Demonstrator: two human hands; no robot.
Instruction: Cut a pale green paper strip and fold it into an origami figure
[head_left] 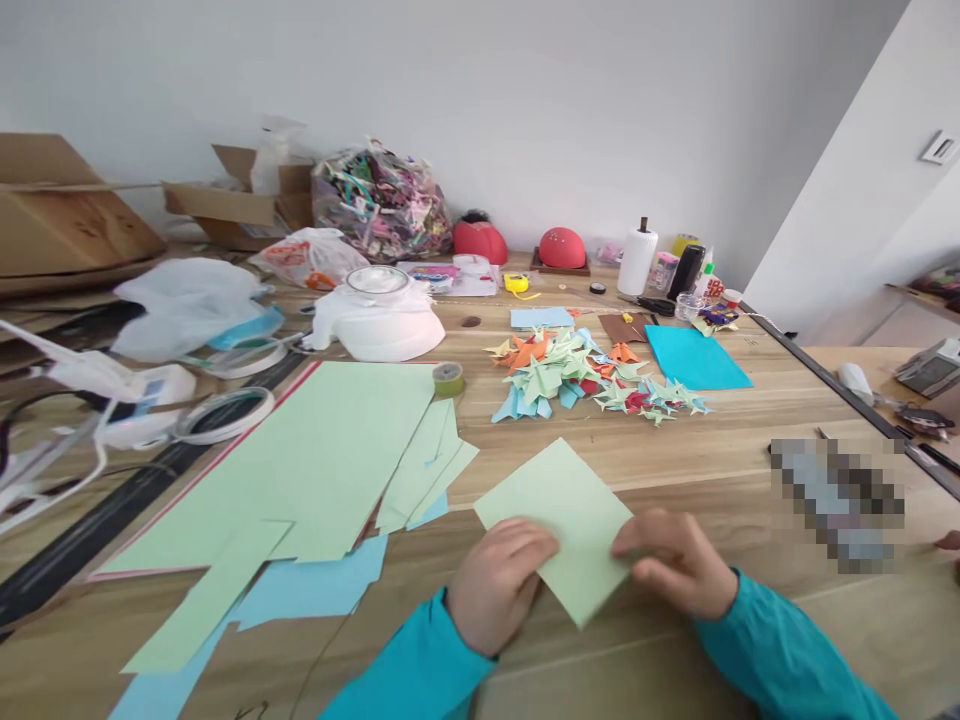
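Observation:
A light green square of paper (559, 500) lies on the wooden table (735, 470) in front of me, turned like a diamond. My left hand (496, 582) presses its near left edge with curled fingers. My right hand (675, 560) pinches its right corner, fingers closed on the paper. Both arms wear teal sleeves. Beyond the sheet lies a heap of folded paper shapes (585, 375) in green, orange, blue and red.
Large light green sheets (315, 460) and blue offcuts (315, 590) cover the left. A blue sheet (694, 358), tape rolls (225, 412), a white lidded bowl (379, 315), bags, cardboard boxes (67, 215), red domes (562, 247) and bottles crowd the back. A blurred patch lies right.

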